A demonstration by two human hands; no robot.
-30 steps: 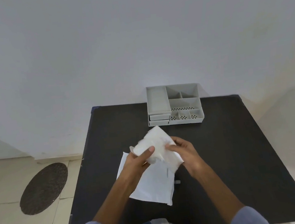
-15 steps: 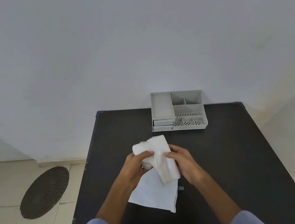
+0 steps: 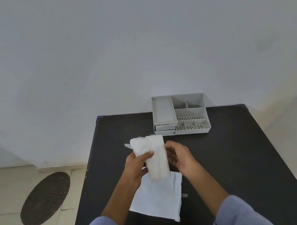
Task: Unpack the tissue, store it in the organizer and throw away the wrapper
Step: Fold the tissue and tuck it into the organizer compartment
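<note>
1. Compared with 1 second ago, you now carry the tissue bundle (image 3: 154,156) more upright and closer to a tidy block: the loose end that fanned out toward the organizer has been gathered in, and only a small flap still sticks out at its upper left.
2. Your left hand (image 3: 138,166) is clamped on the bundle, thumb pressed across its front and fingers behind it. Your right hand (image 3: 179,156) has eased off since half a second ago: it cups the bundle's right edge with fingers curled, and you cannot tell from here whether it truly grips or only steadies.
3. The bundle is up in the air above the black table (image 3: 241,157), just over the far edge of the flat white sheet (image 3: 156,199) that lies in front of you. That sheet looks like the opened wrapper, though this is a judgement.
4. This suggests the unpacking is about done and you are shaping the tissue to fit a slot; storing it and binning the wrapper remain.
5. The organizer (image 3: 208,122) sits at the table's far edge, well apart from your hands. Its long left tray, 2 rear cells, middle bay and 3 small perforated front cells all look empty. The 2 drawers under the tray are shut, so their contents are hidden.
6. No bin is in view.
</note>
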